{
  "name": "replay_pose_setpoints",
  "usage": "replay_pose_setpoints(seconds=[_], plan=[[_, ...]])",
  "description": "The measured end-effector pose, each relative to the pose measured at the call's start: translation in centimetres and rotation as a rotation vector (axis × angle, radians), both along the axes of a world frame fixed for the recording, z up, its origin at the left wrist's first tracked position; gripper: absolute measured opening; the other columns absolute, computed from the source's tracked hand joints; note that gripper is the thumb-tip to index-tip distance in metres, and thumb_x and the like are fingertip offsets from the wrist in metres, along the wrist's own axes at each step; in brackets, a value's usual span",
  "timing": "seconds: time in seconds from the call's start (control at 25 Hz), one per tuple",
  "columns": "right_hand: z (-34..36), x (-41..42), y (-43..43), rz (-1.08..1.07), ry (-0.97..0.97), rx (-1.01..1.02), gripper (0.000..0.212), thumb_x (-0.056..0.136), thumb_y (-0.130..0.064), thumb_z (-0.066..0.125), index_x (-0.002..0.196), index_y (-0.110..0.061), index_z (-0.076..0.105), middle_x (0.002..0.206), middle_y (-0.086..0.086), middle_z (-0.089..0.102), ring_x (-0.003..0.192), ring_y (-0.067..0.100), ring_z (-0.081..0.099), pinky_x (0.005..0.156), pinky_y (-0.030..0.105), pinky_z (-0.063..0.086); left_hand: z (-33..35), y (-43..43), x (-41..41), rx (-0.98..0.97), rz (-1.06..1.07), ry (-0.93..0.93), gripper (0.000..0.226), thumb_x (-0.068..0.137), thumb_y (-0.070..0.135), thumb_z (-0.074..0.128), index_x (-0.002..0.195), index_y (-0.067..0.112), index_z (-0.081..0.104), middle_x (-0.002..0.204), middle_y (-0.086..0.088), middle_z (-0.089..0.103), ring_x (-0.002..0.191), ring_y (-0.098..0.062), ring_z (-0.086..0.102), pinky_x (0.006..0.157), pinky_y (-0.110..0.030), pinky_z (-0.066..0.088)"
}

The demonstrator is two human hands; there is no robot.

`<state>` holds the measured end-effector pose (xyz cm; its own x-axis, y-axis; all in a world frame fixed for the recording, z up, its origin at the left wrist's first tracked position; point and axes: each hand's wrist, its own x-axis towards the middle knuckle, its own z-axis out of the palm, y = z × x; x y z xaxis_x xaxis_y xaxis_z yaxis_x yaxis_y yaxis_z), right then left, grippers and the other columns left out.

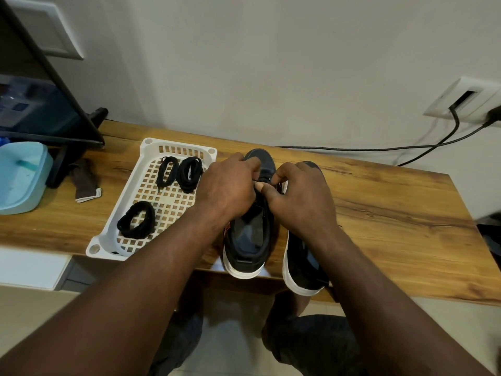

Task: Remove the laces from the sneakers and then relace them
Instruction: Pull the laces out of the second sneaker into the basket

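**A:** Eyes on the first sneaker [248, 232], dark with a white sole. It stands just right of the white basket [179, 145], toe toward the wall, heel hanging over the near edge of the table [379, 202].

**B:** And both hands are on it. The left hand [227, 188] comes over the eyelets with fingers curled tight. The right hand [301, 196] meets it there, thumb and forefinger pinched together.

**A:** Pinched on a lace?

**B:** Hard to call. The fingers cover the spot, so it may be lace or just the upper, but either way they grip at that sneaker's throat.

**A:** The second sneaker [303, 259] sits on the side away from the basket, close alongside the first, under the right wrist, heel over the edge too.

**B:** Inside the basket are three coiled black laces. One lace bundle [168, 172] and a second bundle [189, 173] lie side by side at the far end, and a third bundle [137, 219] sits alone near the front.

**A:** Left of the basket there's a folded brown cloth [84, 180], then a pale blue container [21, 177], with a dark screen [40, 109] behind.

**B:** Far right of the basket, past the sneakers, black cables [379, 149] run up to a wall socket [461, 99].
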<state>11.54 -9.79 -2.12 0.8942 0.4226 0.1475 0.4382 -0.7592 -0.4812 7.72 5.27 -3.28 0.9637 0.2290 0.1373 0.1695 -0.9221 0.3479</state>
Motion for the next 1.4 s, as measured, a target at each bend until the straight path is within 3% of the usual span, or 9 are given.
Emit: replay_pose_setpoints(seconds=[0.16, 0.36, 0.56, 0.68, 0.88, 0.96, 1.16, 1.28, 1.4], plan=[[0.2, 0.0, 0.3, 0.036, 0.105, 0.020, 0.019, 0.087, -0.040, 0.076, 0.096, -0.026, 0.068, 0.079, -0.011, 0.065, 0.080, 0.013, 0.064, 0.072, 0.033, 0.054, 0.6, 1.3, 0.1, -0.268, 0.104, 0.019, 0.011, 0.095, 0.028, 0.068, 0.091, 0.030, 0.058, 0.089, 0.007, 0.064, 0.082, -0.019, 0.061, 0.067, -0.032, 0.042], [0.0, 0.4, 0.2, -0.103, 0.251, 0.064, 0.005, 0.087, -0.023, 0.065, 0.086, -0.027, 0.065, 0.078, -0.006, 0.071, 0.075, 0.014, 0.069, 0.067, 0.026, 0.054, 1.0, 2.4, 0.0, -1.021, 0.460, 0.061, 0.017, 0.098, 0.004, 0.054, 0.094, 0.019, 0.059, 0.098, -0.016, 0.071, 0.074, -0.028, 0.073, 0.074, -0.051, 0.066], [-0.6, 0.7, 0.3, -0.098, 0.259, 0.077, 0.019, 0.092, -0.029, 0.074, 0.074, -0.027, 0.069, 0.069, -0.008, 0.073, 0.066, 0.012, 0.073, 0.074, 0.041, 0.064, 1.9, 1.4, -0.1, -0.649, 0.125, -0.015, 0.027, 0.090, 0.007, 0.057, 0.097, 0.029, 0.071, 0.082, 0.006, 0.066, 0.074, -0.010, 0.061, 0.064, -0.029, 0.046], [-0.7, 0.8, 0.1, -0.121, 0.265, 0.100, 0.018, 0.093, -0.024, 0.070, 0.075, -0.026, 0.070, 0.071, -0.006, 0.074, 0.066, 0.014, 0.073, 0.072, 0.042, 0.065, 2.8, 0.9, -0.4, -0.565, -0.002, 0.067, 0.014, 0.091, 0.018, 0.062, 0.091, 0.026, 0.074, 0.079, 0.010, 0.068, 0.077, -0.010, 0.062, 0.073, -0.034, 0.053], [-0.8, 0.8, 0.3, -0.146, 0.292, 0.128, 0.021, 0.092, -0.018, 0.068, 0.073, -0.025, 0.069, 0.071, -0.005, 0.073, 0.066, 0.017, 0.074, 0.070, 0.043, 0.066, 2.8, 1.1, -0.5, -0.098, -0.010, 0.123, 0.005, 0.090, 0.036, 0.076, 0.092, 0.033, 0.073, 0.094, 0.010, 0.073, 0.111, -0.022, 0.059, 0.087, -0.037, 0.051], [-0.9, 0.8, 0.3, -0.164, 0.301, 0.135, 0.019, 0.091, -0.017, 0.068, 0.074, -0.025, 0.068, 0.072, -0.005, 0.073, 0.067, 0.017, 0.074, 0.070, 0.043, 0.066, 2.8, 0.8, -0.4, -0.224, 0.002, 0.075, 0.007, 0.093, 0.033, 0.075, 0.088, 0.030, 0.070, 0.091, 0.008, 0.071, 0.103, -0.021, 0.063, 0.084, -0.036, 0.051], [-1.1, 0.8, 0.2, -0.168, 0.296, 0.132, 0.015, 0.090, -0.019, 0.068, 0.076, -0.024, 0.068, 0.072, -0.005, 0.072, 0.066, 0.017, 0.073, 0.069, 0.042, 0.065, 3.3, 2.1, -0.4, -0.991, 0.154, -0.077, 0.009, 0.096, 0.012, 0.067, 0.092, 0.020, 0.063, 0.083, -0.006, 0.072, 0.080, -0.028, 0.074, 0.083, -0.053, 0.059], [-1.1, 0.7, 0.4, -0.170, 0.296, 0.134, 0.016, 0.091, -0.019, 0.068, 0.075, -0.025, 0.067, 0.073, -0.005, 0.072, 0.067, 0.017, 0.073, 0.068, 0.042, 0.066, 3.6, 2.7, -0.6, -0.524, 0.051, 0.056, 0.014, 0.091, 0.032, 0.077, 0.100, 0.027, 0.068, 0.087, 0.004, 0.068, 0.080, -0.015, 0.066, 0.068, -0.033, 0.052], [-1.1, 0.6, 0.6, -0.181, 0.297, 0.138, 0.016, 0.090, -0.018, 0.068, 0.076, -0.025, 0.068, 0.074, -0.005, 0.073, 0.067, 0.018, 0.073, 0.068, 0.042, 0.066, 3.7, 2.0, -0.3, -0.181, -0.009, 0.166, 0.009, 0.091, 0.036, 0.078, 0.089, 0.027, 0.076, 0.092, 0.006, 0.073, 0.089, -0.015, 0.067, 0.073, -0.029, 0.050]])
